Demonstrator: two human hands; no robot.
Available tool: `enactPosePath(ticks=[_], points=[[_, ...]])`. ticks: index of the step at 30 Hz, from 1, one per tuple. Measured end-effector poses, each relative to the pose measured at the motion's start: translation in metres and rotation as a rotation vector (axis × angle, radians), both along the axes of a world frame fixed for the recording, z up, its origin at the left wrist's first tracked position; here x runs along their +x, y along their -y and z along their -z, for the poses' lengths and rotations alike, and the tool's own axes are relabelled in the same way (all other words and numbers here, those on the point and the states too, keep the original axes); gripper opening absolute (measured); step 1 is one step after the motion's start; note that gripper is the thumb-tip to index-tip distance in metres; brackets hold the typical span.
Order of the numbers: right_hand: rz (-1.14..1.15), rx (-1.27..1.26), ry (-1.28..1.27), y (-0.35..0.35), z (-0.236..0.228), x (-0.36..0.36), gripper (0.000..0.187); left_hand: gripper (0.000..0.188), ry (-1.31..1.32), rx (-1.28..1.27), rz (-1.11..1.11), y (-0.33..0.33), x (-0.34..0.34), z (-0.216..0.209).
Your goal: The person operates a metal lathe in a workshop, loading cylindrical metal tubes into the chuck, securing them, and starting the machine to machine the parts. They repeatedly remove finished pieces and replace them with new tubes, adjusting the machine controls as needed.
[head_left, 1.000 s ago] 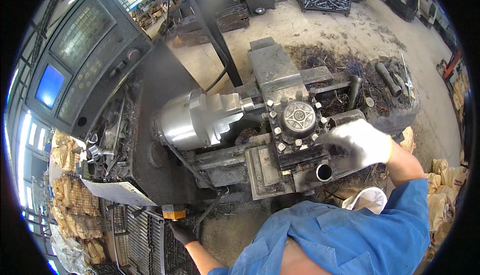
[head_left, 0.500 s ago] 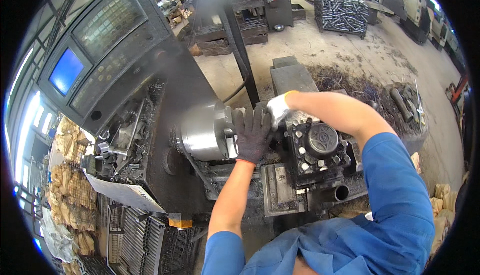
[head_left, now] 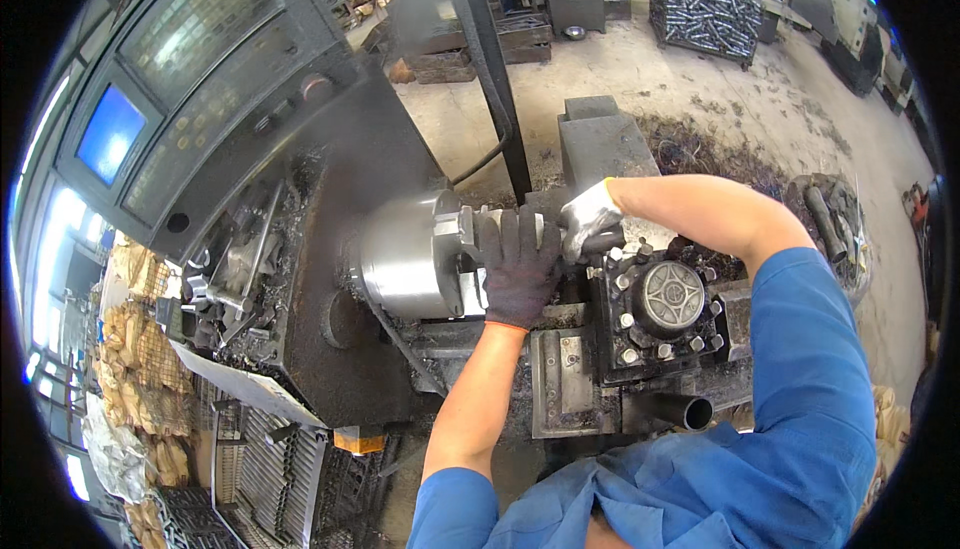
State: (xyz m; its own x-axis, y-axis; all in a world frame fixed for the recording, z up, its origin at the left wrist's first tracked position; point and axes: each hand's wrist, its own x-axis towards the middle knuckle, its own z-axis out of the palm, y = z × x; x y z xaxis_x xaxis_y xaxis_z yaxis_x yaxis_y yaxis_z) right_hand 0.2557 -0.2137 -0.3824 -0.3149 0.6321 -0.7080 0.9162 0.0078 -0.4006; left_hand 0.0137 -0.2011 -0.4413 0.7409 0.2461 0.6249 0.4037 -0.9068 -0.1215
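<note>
My left hand (head_left: 521, 264), in a dark knitted glove, lies over a metal workpiece just right of the shiny lathe chuck (head_left: 405, 259). Its fingers are stretched out, pointing away from me. Pale metal of the workpiece (head_left: 472, 289) shows between chuck and glove; the palm hides most of it. My right hand (head_left: 590, 219) wears a soiled white glove with a yellow cuff. It is closed around a dark cylindrical metal part (head_left: 604, 240), partly covered by the fingers. Just nearer me stands the square bolted tool post (head_left: 668, 299) with its round cap.
At left rises the machine's control panel with a lit blue screen (head_left: 111, 135). Loose tools (head_left: 235, 294) and chips lie on the headstock. Metal shavings (head_left: 690, 149) heap beyond the bed. A wire bin of metal parts (head_left: 705, 9) stands far right. An open pipe end (head_left: 697, 411) sticks out near me.
The view has shifted slightly. My right hand has drawn a little to the right, away from the left glove, and the dark cylinder shows more plainly. My left hand stays over the workpiece.
</note>
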Motion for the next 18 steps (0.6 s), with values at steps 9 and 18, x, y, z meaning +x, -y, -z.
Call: enactPosePath(ticks=[9, 18], points=[[0.517, 0.821, -0.08, 0.152, -0.035, 0.118, 0.053, 0.068, 0.087, 0.002, -0.013, -0.004, 0.007, 0.014], [1.368, 1.311, -0.23, 0.412, -0.071, 0.015, 0.062, 0.066, 0.079, 0.271, -0.001, -0.006, 0.014, 0.008]])
